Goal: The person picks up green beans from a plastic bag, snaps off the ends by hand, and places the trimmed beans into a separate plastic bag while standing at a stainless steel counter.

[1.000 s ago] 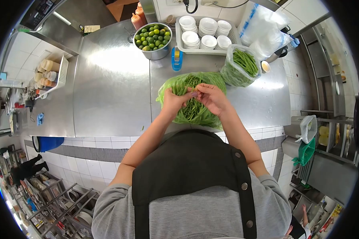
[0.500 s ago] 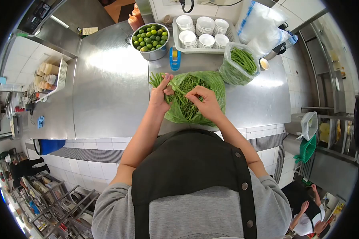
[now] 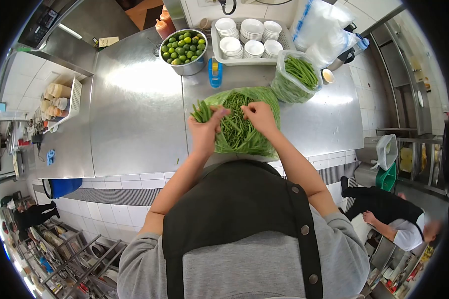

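Left hand [image 3: 203, 133] gripping green beans [image 3: 201, 112]; right hand [image 3: 261, 118] pinched, contents unclear; green bag [image 3: 270, 99] beneath, much left; clear bag [image 3: 286, 89] beyond, well filled.

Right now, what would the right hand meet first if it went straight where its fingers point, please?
The right hand would probably meet the beans in the green bag first; its height is unclear, so it might pass over them toward the left hand.
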Motion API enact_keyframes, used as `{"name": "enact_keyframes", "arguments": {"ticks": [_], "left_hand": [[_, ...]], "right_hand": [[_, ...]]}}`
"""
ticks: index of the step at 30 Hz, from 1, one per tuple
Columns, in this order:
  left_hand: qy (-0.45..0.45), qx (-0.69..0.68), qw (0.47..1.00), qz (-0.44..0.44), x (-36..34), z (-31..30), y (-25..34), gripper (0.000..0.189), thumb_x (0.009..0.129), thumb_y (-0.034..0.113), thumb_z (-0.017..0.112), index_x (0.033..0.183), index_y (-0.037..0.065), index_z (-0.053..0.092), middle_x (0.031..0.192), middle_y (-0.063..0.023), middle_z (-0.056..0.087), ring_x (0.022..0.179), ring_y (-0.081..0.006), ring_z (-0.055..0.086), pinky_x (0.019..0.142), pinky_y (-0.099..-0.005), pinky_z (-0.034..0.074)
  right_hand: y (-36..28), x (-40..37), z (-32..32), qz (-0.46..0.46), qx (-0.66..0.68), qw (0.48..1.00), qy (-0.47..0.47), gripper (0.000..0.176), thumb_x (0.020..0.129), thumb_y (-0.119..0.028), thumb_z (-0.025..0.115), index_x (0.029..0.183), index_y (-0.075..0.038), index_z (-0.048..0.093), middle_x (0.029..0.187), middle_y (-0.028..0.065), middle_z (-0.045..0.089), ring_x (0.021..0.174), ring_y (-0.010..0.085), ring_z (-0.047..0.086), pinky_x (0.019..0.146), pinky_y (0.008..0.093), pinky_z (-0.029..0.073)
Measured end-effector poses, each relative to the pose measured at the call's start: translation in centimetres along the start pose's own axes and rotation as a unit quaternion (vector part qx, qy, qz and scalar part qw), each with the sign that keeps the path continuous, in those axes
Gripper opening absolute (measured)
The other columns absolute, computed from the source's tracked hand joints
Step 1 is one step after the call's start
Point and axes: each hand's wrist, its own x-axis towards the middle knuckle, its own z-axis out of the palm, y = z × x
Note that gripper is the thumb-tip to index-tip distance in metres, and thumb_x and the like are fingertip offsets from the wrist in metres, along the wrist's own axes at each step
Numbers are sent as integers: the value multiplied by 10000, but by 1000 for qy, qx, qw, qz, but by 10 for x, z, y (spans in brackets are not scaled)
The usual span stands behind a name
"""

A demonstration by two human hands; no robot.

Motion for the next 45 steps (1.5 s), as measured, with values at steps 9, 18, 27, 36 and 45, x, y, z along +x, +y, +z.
{"name": "enact_keyframes", "arguments": {"ticks": [9, 18, 27, 36, 45], "left_hand": [[76, -334, 894, -290, 15, -35, -9, 184, 985, 211, 659, 1071, 73, 574, 627, 65, 408, 537, -54, 422, 476, -201, 366], [55, -111, 970, -209, 10, -23, -11, 178, 896, 139, 761, 994, 12, 683, 652, 46, 530, 522, -57, 455, 484, -210, 372], [-52, 32, 989, -134, 15, 9, -5, 218, 881, 119, 771, 1050, -2, 705, 855, -50, 713, 544, -46, 471, 478, -219, 353], [-47, -209, 946, -242, 29, -9, -7, 283, 955, 167, 677, 1181, 23, 585, 850, -19, 615, 611, -61, 480, 510, -198, 389], [-178, -87, 873, -446, -24, -20, -41, 163, 970, 84, 579, 1125, 35, 573, 807, -30, 608, 643, -111, 570, 547, -225, 485]], "right_hand": [[-5, -24, 43, -205, -216, 954, -39, 193, 787, -213, 781, 846, -62, 676, 1040, 90, 569, 1043, 289, 559, 860, 425, 493], [-1, -16, 13, -78, 100, 992, 14, 112, 853, -105, 735, 871, -24, 659, 853, 47, 604, 749, 153, 591, 704, 302, 490], [-29, -36, -5, -71, 207, 972, -84, 139, 903, -146, 705, 892, -11, 673, 799, 14, 616, 695, 99, 548, 646, 284, 452], [11, -11, -2, -52, 63, 996, 36, 171, 932, -119, 643, 1035, 13, 673, 955, 124, 644, 822, 214, 624, 760, 340, 504], [57, 11, -11, -75, -112, 991, 14, 335, 902, -9, 595, 1236, -5, 619, 1216, 201, 626, 1042, 323, 654, 902, 405, 519]]}}
